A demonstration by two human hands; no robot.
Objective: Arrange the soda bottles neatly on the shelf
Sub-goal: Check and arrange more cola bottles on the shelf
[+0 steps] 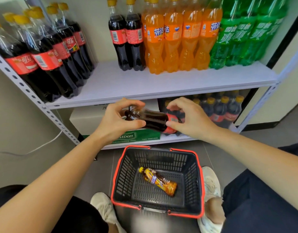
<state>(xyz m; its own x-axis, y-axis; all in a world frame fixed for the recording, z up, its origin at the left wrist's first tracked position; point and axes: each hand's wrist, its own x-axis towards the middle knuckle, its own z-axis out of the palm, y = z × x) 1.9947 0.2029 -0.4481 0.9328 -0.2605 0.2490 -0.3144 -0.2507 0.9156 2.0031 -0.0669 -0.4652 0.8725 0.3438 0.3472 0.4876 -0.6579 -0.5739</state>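
Note:
A cola bottle (153, 119) with a red label lies sideways in the air, just below the front edge of the white shelf (161, 84). My left hand (118, 120) grips its bottom end. My right hand (188, 118) pinches it at the red label. On the shelf stand cola bottles at the left (49, 52), two cola bottles (126, 39) in the middle, orange soda bottles (180, 39) and green soda bottles (245, 36). An orange soda bottle (159, 181) lies in the black basket (197, 187) on the floor.
The basket has a red rim and sits between my two white shoes. On the lower shelf a white and green carton (94, 121) stands at the left, and a wrapped pack of cola bottles (223, 108) at the right. A white cable (44, 143) runs along the wall.

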